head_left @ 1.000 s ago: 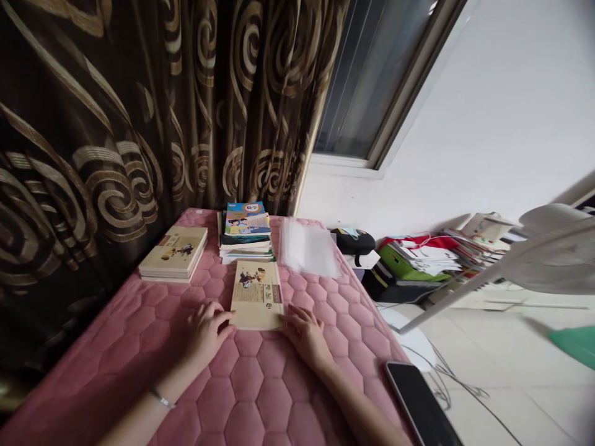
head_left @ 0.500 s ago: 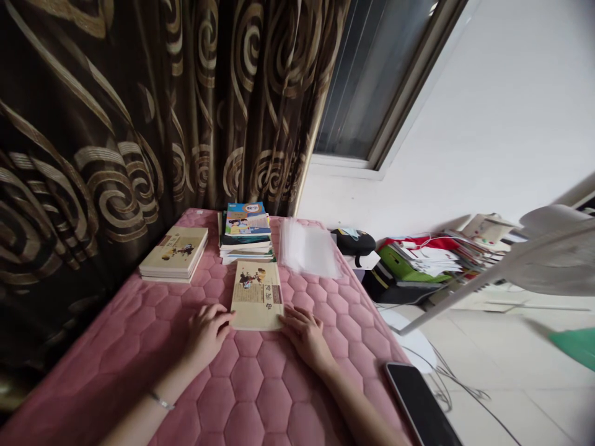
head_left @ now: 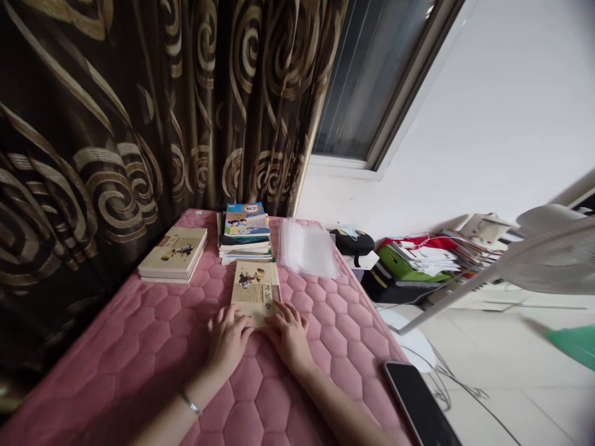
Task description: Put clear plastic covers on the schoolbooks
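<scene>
A cream-covered book with a small figure drawing and dark characters lies flat on the pink quilted mattress. My left hand grips its near left corner, fingers bent over the cover and thumb at the near edge. On the near right corner, my right hand does the same, its thumb close to the left one. The fingers partly hide the near end of the cover. To the left sits a stack of similar cream books.
Behind the book stands a pile of books topped by a blue textbook. Clear plastic sheets lie to its right. A phone rests at the mattress's right edge. Beyond are a white fan and cables on the floor; a dark curtain hangs left.
Both hands have moved inward from the book's sides onto its near end, and the thumbs have come closer together. The book stays in about the same place.
</scene>
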Motion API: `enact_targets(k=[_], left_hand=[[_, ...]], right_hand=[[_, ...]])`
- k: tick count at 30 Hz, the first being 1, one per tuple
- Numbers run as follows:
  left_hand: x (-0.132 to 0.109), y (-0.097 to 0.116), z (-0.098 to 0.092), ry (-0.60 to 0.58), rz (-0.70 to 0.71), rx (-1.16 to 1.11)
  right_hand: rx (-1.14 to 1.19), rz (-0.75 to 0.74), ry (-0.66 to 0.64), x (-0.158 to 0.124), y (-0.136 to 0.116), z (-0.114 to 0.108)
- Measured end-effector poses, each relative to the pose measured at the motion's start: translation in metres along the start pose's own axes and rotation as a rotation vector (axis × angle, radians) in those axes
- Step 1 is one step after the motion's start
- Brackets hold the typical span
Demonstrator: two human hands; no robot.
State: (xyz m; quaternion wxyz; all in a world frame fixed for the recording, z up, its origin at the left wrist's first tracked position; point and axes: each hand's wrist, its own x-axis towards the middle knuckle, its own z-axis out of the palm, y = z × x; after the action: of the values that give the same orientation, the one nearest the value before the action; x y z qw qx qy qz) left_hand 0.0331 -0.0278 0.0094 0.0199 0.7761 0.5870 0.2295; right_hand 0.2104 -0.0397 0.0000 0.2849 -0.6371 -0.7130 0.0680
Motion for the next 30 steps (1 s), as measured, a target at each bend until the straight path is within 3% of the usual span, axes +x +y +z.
enact_targets(k=[4, 9, 23, 26, 30], left_hand=[[0.002, -0.022, -0.01, -0.028, -0.034, 0.029], [0.004, -0.041, -0.014, -0.074, 0.019, 0.007], [0.003, -0.047, -0.009, -0.099, 0.043, -0.045], [0.001, -0.042, -0.01, -0.105, 0.033, -0.025], [-0.002, -0.033, -0.005, -0.113, -0.011, -0.013]], right_hand=[[0.012, 0.039, -0.046, -0.003, 0.017, -0.013], [0.045, -0.005, -0.093, -0.005, 0.032, -0.019], [0.085, 0.0, -0.126, -0.005, 0.032, -0.024], [0.07, -0.028, -0.142, 0.01, 0.028, -0.029], [-0.014, -0.069, -0.12, 0.063, 0.019, -0.023]])
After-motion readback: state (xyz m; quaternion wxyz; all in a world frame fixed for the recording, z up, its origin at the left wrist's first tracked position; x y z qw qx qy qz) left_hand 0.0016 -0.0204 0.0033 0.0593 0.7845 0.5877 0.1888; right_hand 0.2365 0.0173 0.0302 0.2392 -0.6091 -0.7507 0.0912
